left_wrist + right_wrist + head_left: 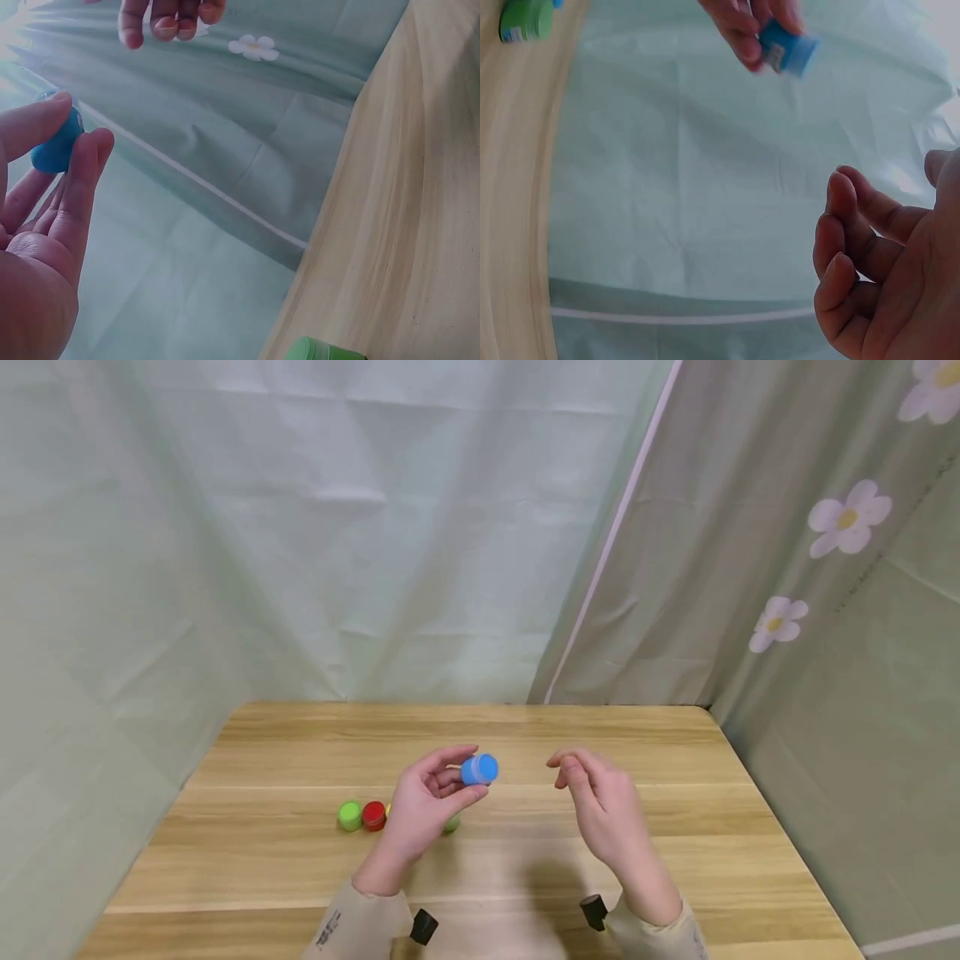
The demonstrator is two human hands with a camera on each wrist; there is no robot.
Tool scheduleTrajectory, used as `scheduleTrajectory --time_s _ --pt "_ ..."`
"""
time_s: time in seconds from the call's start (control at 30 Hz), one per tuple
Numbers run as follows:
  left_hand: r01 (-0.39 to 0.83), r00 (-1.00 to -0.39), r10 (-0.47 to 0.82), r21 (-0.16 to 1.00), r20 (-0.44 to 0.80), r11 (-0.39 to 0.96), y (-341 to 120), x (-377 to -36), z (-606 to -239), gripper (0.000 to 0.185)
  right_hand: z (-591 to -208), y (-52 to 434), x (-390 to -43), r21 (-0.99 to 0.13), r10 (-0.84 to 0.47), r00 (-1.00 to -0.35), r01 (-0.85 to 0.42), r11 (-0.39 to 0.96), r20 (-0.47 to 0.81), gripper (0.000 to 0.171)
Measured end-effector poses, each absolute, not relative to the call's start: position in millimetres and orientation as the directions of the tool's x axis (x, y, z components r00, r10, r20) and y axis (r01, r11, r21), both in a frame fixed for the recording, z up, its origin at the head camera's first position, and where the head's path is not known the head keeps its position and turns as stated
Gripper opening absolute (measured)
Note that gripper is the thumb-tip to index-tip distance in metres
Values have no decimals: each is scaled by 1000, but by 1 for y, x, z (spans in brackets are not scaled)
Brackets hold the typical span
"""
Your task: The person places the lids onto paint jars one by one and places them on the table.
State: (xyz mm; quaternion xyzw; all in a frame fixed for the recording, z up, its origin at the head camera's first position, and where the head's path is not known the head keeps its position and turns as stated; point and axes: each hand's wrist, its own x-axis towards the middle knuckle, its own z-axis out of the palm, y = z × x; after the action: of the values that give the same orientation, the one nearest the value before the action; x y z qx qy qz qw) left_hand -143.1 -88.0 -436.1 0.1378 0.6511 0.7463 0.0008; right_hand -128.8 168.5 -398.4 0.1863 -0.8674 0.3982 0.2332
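Head view, left hand point(420, 814) pinching blue pot point(479, 770) (above table), right hand point(603, 810) empty

Both hands are bare. The left sleeve point(352, 927) is beige with small dark print near the cuff; the right sleeve point(663, 935) is the same beige. A small black camera point(423, 926) sits at the left wrist, another point(593, 911) at the right.

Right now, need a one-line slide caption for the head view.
Left hand pinches a blue pot above the table; right hand empty beside it; green pot and red pot behind.
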Motion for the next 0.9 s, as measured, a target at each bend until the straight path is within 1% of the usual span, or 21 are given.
scheduleTrajectory --time_s 0.13,0.3,0.43,0.57,0.67,0.8,0.9 --pt "188 -953 205 967 221 -172 -92 -144 -436 51 -394 174 -131 -602 -123 -823 -499 624 555 27" --pt "181 -954 225 978 200 -104 -95 -146 -439 43 -391 176 -134 -601 -144 -836 -489 632 529 28" --pt "159 -959 239 987 150 17 -94 -148 -445 39 -392 179 -134 -610 -136 -853 -463 643 504 29" --pt "184 -962 238 959 132 215 -92 -151 -449 35 -393 184 -134 -610 -124 -861 -444 656 493 30" --pt "242 -953 261 900 152 363 -90 -153 -450 33 -393 186 -136 -618 -113 -871 -425 661 478 30" --pt "308 -935 316 814 163 492 -86 -156 -452 28 -395 189 -140 -641 -119 -902 -383 665 415 31" --pt "341 -923 355 746 149 572 -82 -160 -455 26 -399 192 -143 -649 -131 -920 -357 672 370 31"
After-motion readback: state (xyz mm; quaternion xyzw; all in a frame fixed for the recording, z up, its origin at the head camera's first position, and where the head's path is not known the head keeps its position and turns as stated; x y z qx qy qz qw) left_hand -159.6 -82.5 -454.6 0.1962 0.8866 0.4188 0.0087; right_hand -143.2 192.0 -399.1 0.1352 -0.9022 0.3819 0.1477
